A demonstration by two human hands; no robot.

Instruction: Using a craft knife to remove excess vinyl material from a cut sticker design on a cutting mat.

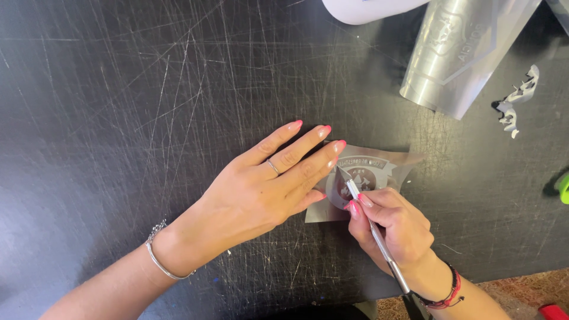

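A small silver vinyl sheet [396,165] with a round cut emblem lies on the scratched black table [118,106]. My left hand [269,184] lies flat with its fingers spread, pressing down the sheet's left side. My right hand [398,228] grips a thin metal weeding tool [374,234] like a pen. The tool's tip touches the emblem near its middle. Part of the sheet is hidden under both hands.
A roll of silver vinyl [456,50] lies at the back right, beside a white object [367,9] at the top edge. Curled vinyl scraps [517,101] sit right of the roll. A green item [563,188] shows at the right edge, a red one [554,312] at the bottom right.
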